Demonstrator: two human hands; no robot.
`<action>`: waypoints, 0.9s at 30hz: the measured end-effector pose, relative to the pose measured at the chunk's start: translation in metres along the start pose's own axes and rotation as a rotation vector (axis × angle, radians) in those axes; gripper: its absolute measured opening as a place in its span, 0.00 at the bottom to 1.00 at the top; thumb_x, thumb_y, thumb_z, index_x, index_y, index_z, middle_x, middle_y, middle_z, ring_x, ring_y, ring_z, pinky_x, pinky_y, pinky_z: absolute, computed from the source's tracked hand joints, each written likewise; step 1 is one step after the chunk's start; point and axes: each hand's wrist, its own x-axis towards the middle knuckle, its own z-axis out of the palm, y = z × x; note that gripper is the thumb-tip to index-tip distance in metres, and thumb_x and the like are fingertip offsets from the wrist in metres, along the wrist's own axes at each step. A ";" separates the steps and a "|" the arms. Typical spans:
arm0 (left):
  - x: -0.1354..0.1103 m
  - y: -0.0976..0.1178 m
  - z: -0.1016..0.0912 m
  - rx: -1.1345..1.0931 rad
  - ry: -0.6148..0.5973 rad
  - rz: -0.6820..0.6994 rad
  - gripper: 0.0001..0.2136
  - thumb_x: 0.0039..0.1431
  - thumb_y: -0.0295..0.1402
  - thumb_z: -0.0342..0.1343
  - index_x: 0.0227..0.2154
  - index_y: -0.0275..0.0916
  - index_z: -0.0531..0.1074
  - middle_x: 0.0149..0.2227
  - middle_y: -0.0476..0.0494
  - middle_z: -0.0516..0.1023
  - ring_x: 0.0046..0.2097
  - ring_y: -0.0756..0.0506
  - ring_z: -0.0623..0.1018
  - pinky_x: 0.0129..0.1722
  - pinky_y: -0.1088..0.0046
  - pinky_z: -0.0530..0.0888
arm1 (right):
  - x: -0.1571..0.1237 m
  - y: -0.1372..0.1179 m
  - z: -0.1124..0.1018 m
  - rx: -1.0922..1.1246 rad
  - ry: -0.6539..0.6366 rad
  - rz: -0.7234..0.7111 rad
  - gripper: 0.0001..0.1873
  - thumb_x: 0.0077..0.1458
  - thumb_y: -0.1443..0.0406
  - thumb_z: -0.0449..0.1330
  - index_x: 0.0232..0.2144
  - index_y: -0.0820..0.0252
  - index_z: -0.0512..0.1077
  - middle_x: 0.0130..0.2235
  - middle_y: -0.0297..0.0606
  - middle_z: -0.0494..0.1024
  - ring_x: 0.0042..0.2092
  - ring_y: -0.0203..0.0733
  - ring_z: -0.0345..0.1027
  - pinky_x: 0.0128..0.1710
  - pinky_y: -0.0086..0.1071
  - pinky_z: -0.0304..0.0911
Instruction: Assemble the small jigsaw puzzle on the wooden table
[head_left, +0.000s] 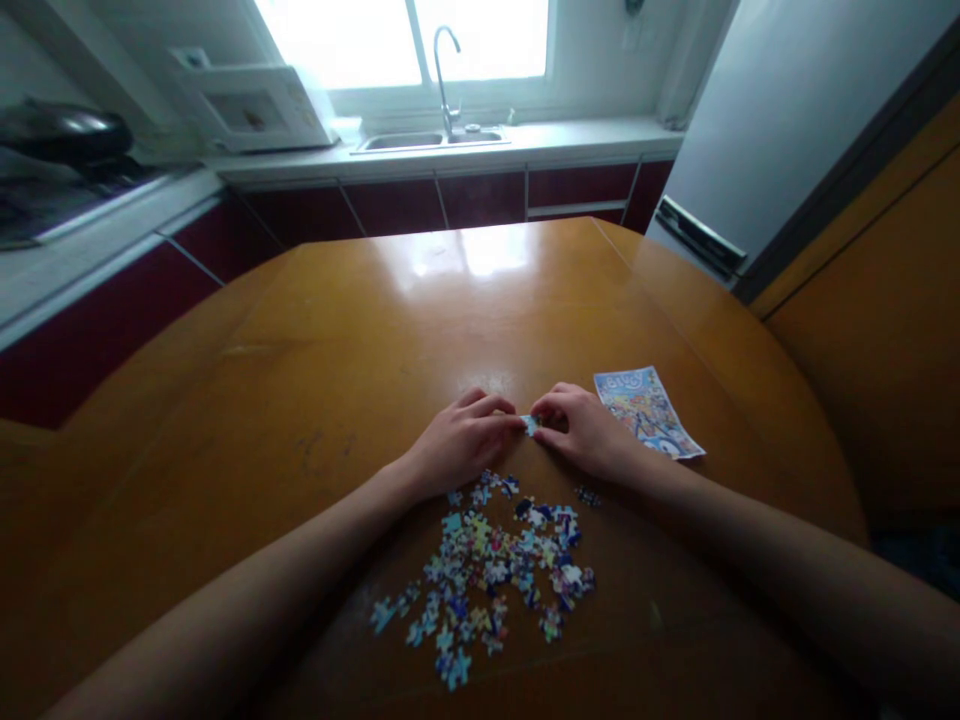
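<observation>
A small light-blue joined bit of jigsaw puzzle (529, 425) lies on the table between my two hands. My left hand (471, 435) closes on its left edge, the fingertips pressed together there. From the right, my right hand (581, 425) pinches the same bit between thumb and fingers. Just nearer to me is a loose heap of jigsaw pieces (487, 560) in blue, white, yellow and dark tones. A few dark pieces (588, 496) sit apart below my right hand. Beside that hand lies a printed picture sheet (646, 410), partly behind the wrist.
The brown wooden table (337, 340) has a rounded edge. Beyond it stand a counter with a sink (405, 141) and tap (442, 80), a white microwave (255, 108) and a pan (64, 130) on the hob. A fridge (795, 110) rises at the right.
</observation>
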 end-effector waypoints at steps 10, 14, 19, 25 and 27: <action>0.000 -0.004 0.003 -0.108 0.202 -0.034 0.16 0.62 0.20 0.47 0.45 0.40 0.75 0.43 0.42 0.75 0.46 0.45 0.72 0.47 0.65 0.72 | 0.000 -0.005 -0.003 -0.009 -0.013 0.013 0.05 0.52 0.70 0.65 0.34 0.60 0.77 0.36 0.39 0.73 0.37 0.39 0.67 0.40 0.34 0.65; -0.001 -0.004 0.002 -0.086 0.130 -0.016 0.16 0.63 0.21 0.48 0.47 0.42 0.75 0.44 0.42 0.75 0.47 0.44 0.71 0.47 0.64 0.72 | -0.001 -0.005 -0.004 -0.006 -0.016 0.005 0.05 0.53 0.70 0.65 0.34 0.59 0.77 0.36 0.38 0.74 0.37 0.39 0.68 0.40 0.34 0.66; -0.001 -0.003 0.001 -0.058 0.070 -0.018 0.15 0.65 0.24 0.48 0.47 0.44 0.76 0.45 0.43 0.75 0.46 0.44 0.70 0.47 0.64 0.72 | -0.002 -0.005 -0.003 -0.013 -0.005 -0.003 0.05 0.54 0.70 0.64 0.35 0.59 0.76 0.37 0.39 0.74 0.38 0.40 0.68 0.41 0.35 0.66; 0.000 -0.003 0.001 -0.076 0.065 -0.021 0.15 0.64 0.23 0.49 0.48 0.44 0.75 0.44 0.43 0.76 0.46 0.44 0.71 0.47 0.64 0.72 | -0.001 -0.006 -0.002 -0.026 0.002 -0.004 0.05 0.54 0.70 0.64 0.35 0.59 0.76 0.36 0.39 0.73 0.38 0.40 0.68 0.41 0.35 0.66; 0.000 -0.004 0.002 -0.108 0.097 -0.036 0.17 0.64 0.22 0.48 0.49 0.43 0.74 0.44 0.42 0.75 0.47 0.44 0.72 0.48 0.63 0.72 | -0.001 -0.006 -0.003 -0.025 0.003 -0.006 0.05 0.53 0.70 0.64 0.34 0.59 0.76 0.36 0.39 0.73 0.38 0.40 0.68 0.41 0.35 0.66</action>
